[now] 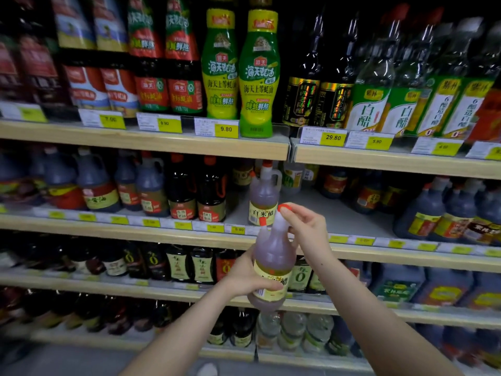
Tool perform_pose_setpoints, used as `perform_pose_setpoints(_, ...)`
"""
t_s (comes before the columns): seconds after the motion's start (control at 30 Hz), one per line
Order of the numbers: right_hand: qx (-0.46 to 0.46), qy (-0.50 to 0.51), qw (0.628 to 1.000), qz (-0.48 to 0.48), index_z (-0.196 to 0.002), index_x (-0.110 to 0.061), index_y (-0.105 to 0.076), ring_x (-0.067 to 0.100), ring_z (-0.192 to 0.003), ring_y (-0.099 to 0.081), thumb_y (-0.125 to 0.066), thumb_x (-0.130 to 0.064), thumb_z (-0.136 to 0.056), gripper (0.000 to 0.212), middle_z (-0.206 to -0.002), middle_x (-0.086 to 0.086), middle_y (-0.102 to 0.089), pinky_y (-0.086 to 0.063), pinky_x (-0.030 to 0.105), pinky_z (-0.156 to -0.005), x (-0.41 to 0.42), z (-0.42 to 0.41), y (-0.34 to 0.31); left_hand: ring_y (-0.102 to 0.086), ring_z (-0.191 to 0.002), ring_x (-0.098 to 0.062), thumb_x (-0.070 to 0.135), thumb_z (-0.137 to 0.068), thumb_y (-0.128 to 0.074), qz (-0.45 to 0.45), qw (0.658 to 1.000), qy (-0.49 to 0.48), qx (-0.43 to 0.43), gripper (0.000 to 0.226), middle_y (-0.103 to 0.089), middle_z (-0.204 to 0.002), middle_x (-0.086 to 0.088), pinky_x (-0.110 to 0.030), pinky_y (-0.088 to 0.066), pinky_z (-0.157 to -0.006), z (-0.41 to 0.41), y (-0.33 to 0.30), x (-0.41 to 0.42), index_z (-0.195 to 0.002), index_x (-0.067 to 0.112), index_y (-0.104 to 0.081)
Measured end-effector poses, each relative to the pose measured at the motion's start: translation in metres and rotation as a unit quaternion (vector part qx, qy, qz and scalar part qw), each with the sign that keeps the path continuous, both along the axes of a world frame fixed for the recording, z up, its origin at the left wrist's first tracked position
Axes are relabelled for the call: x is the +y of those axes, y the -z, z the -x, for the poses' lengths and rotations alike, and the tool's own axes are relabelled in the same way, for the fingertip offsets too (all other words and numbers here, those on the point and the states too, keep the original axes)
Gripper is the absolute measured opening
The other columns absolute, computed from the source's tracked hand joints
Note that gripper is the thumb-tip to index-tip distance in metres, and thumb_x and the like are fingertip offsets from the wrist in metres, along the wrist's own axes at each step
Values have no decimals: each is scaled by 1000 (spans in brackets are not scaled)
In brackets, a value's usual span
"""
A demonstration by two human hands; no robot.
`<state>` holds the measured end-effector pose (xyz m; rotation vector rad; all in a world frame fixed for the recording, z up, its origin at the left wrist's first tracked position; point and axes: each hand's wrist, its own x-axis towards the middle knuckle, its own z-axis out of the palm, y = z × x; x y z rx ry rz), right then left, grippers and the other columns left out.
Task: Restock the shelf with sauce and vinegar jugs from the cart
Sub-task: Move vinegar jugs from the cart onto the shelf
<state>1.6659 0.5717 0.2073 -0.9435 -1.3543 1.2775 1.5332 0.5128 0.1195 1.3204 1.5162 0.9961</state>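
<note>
I hold a translucent vinegar jug [273, 256] with a yellow label and a red cap in front of the shelves, tilted slightly. My left hand [245, 275] grips its lower body from the left. My right hand [303, 229] holds its neck and handle, with fingers reaching up to the cap. A matching vinegar jug [264, 196] stands upright on the second shelf [311, 213], just behind and above the held one. The cart is out of view.
Bare shelf surface lies to the right of the standing jug, up to a group of dark sauce jugs [433, 213]. Dark soy bottles [198, 188] stand to its left. The upper shelf [146, 139] carries oyster sauce and vinegar bottles. Lower shelves hold several more bottles.
</note>
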Motion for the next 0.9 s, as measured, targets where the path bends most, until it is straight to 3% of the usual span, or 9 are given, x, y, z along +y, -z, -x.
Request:
perform_pose_setpoints(0.1, -21, 48, 999, -9, -78, -17, -67, 9, -63, -61, -76, -21, -75, 11, -70, -2, -69, -48, 23, -56, 3, 16, 5, -61, -93, -4, 23, -50, -90, 0, 998, -46, 34, 74, -62, -101, 14, -15, -46, -74, 9, -1, -3, -111, 28, -49)
perform_pose_setpoints(0.17, -29, 70, 997, -12, -69, -15, -54, 12, -56, -53, -79, -21, -72, 25, -60, -2, -59, -43, 27, -56, 8, 27, 10, -59, -91, -4, 24, -50, -90, -2, 997, -62, 50, 73, -59, -96, 20, -16, -44, -71, 16, -1, -3, -109, 30, -47)
perform_pose_setpoints(0.27, -9, 16, 1000, -4, -85, -14, -52, 8, -60, -54, -78, -14, -72, 29, -65, -1, -57, -45, 19, -61, 16, 37, 12, -60, -90, -3, 22, -50, -90, 2, 997, -69, 47, 71, -60, -98, 18, -19, -46, -76, 27, 1, 0, -107, 32, -48)
perform_pose_setpoints(0.4, 0, -99, 995, 8, -121, -18, -51, 3, -87, -59, -62, -11, -86, 38, -91, -5, -63, -48, 8, -73, 28, 37, 15, -62, -94, -5, 22, -49, -90, 12, 997, -65, 36, 79, -62, -103, 16, -24, -50, -82, 45, 7, 3, -115, 30, -49)
perform_pose_setpoints(0.47, -41, -131, 990, -3, -113, -20, -61, 5, -95, -60, -61, -13, -87, 26, -101, -5, -66, -48, 11, -76, 35, 41, 14, -63, -95, -6, 22, -47, -90, 16, 998, -56, 24, 84, -65, -106, 12, -28, -52, -85, 53, 11, 6, -120, 27, -49)
perform_pose_setpoints(0.63, -61, -97, 993, -24, -81, -13, -68, -5, -66, -59, -72, -10, -78, 6, -76, -3, -65, -46, 9, -63, 41, 59, 15, -65, -96, -9, 31, -38, -89, 20, 998, -60, 1, 88, -67, -107, 8, -33, -53, -87, 62, 20, 5, -118, 28, -51)
perform_pose_setpoints(0.7, -58, -87, 994, -27, -77, -15, -67, 0, -67, -58, -74, -11, -77, 7, -73, -3, -64, -47, 12, -65, 40, 64, 19, -65, -96, -8, 31, -38, -89, 24, 998, -57, -7, 87, -68, -107, 8, -33, -54, -86, 64, 22, 6, -117, 30, -52)
perform_pose_setpoints(0.8, -81, -68, 994, -20, -82, -16, -64, 10, -80, -58, -74, -19, -77, 12, -81, -4, -63, -47, 18, -72, 45, 63, 30, -66, -93, -6, 21, -46, -90, 23, 998, -62, -5, 80, -68, -104, 9, -25, -54, -80, 71, 24, 5, -115, 30, -51)
perform_pose_setpoints(0.9, -126, 37, 991, -9, -107, -14, -51, 18, -99, -54, -77, -28, -73, 46, -105, 2, -55, -44, 21, -79, 60, 52, 47, -66, -90, -7, 12, -52, -89, 24, 995, -91, -15, 67, -68, -99, 8, -23, -53, -74, 89, 28, 3, -105, 31, -53)
